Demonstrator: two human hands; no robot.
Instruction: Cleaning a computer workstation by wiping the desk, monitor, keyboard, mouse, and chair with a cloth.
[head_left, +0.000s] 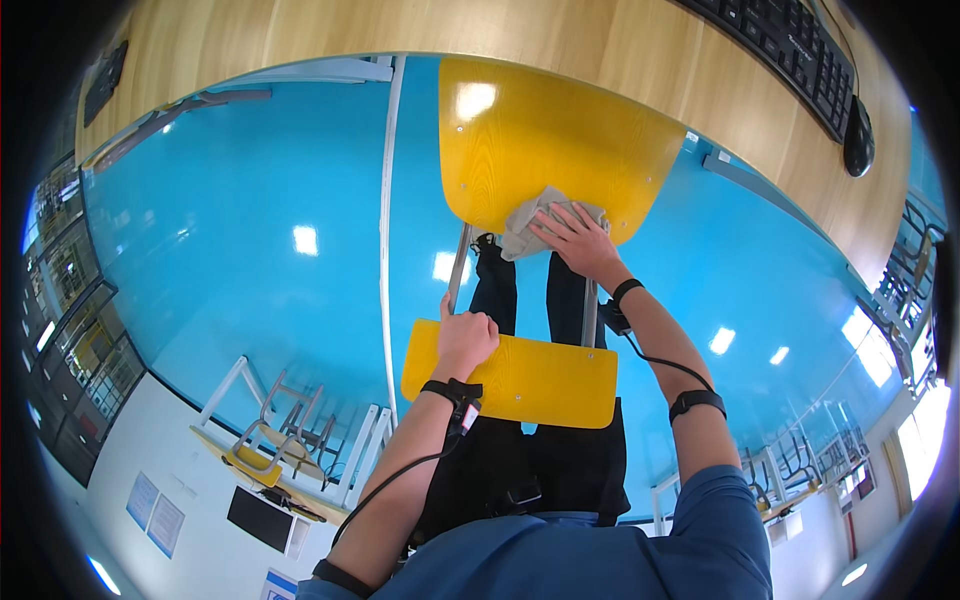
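Note:
A chair with a yellow wooden seat (555, 150) and a yellow wooden backrest (547, 382) stands before me, its metal side bars joining the two. My left hand (466, 339) grips the top edge of the backrest near its left end, the thumb lying by the left bar. Under the spread fingers of my right hand (577, 238) a crumpled grey cloth (523, 225) lies pressed on the seat's near edge, right of the middle. Part of the seat's far side is hidden beneath the table.
A wooden tabletop (480, 30) curves across the far side, with a black keyboard (795, 60) and black mouse (859, 139) at its right. Another dark device (105, 82) sits far left. Chairs (255, 461) rest on a table at lower left. My legs are beneath the backrest.

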